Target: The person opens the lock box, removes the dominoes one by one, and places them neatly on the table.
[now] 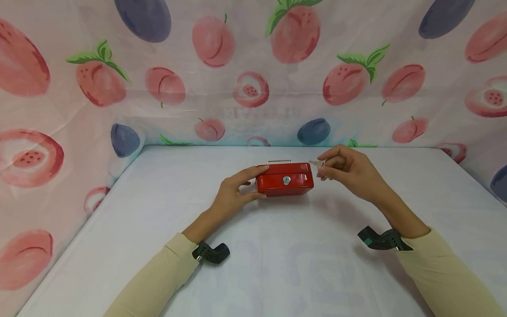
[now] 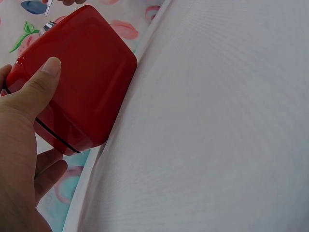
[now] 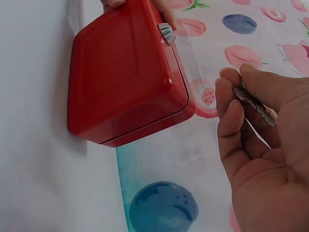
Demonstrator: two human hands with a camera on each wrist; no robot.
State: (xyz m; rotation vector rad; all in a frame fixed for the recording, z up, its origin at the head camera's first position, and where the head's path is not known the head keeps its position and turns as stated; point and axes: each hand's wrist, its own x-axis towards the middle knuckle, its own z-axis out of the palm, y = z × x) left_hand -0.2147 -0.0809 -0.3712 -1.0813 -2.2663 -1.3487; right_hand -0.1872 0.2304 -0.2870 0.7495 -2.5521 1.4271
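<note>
Well, red box (image 1: pixel 298 181), left end in left grip (image 1: pixel 233 190)

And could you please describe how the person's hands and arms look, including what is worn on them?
The left hand and right hand wear no gloves. The left sleeve and right sleeve are plain pale beige. Near each cuff is a black, bent device: left device, right device, the latter with a green patch. No cables show.
</note>
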